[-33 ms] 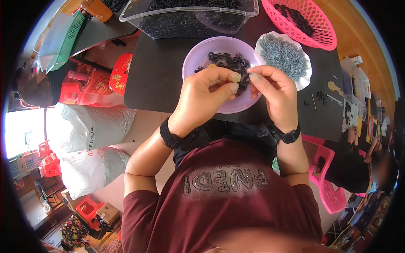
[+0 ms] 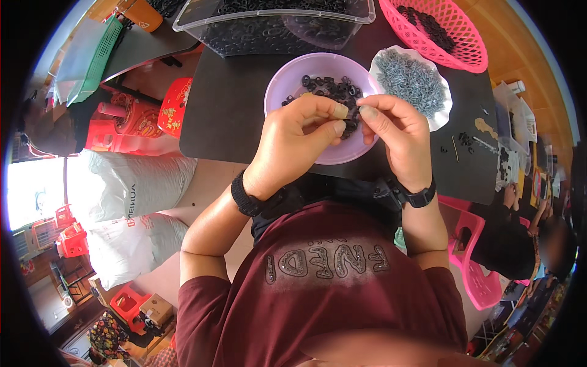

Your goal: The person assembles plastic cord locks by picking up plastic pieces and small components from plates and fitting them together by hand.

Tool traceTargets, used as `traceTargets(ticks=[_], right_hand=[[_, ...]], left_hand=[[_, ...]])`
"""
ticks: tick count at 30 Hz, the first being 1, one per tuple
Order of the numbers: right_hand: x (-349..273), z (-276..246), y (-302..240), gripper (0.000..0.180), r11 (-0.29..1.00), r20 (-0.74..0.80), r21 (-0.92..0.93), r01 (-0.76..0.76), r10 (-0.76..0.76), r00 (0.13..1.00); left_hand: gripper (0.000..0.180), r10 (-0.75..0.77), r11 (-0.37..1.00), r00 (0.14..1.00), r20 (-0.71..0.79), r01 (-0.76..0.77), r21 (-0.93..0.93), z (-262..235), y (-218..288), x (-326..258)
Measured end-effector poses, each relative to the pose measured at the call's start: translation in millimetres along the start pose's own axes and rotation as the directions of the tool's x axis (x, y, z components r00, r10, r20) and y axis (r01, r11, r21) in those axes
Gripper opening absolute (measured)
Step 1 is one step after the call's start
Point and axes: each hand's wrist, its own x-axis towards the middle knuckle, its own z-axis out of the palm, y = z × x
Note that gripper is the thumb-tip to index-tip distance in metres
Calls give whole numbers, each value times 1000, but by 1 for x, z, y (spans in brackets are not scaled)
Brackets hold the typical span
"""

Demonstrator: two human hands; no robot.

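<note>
Left hand [image 2: 290, 144], right hand [image 2: 402, 137] nearly meeting, fingertips narrowed over lilac bowl [image 2: 282, 82], small black parts [image 2: 327, 89] inside; can't tell what's gripped.

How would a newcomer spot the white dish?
Find the dark table. Right of the lilac bowl, just below the pink basket, sits the white dish. Its wavy rim and heap of small blue-grey pieces set it apart from both neighbours.

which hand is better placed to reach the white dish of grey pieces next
Probably the right hand: it is close beside the white dish, while the left hand is farther off, partly over the purple bowl, with the right between.
</note>
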Motion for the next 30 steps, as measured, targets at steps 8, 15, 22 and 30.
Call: traceTargets(ticks=[8, 15, 22, 30], right_hand=[[1, 7, -6, 13, 992, 21, -127, -26, 29, 999], [3, 7, -2, 13, 982, 57, -189, -7, 18, 998], [1, 14, -5, 10, 989, 37, -149, -11, 17, 999], [1, 18, -8, 10, 982, 27, -187, -36, 41, 999]], left_hand=[[18, 82, 987, 996, -37, -76, 144, -1, 4, -4], [16, 100, 962, 994, -42, -85, 258, -3, 8, -5], [15, 127, 962, 990, -60, -108, 251, -4, 7, -6], [13, 149, 965, 986, -71, -129, 228, -5, 6, -5]])
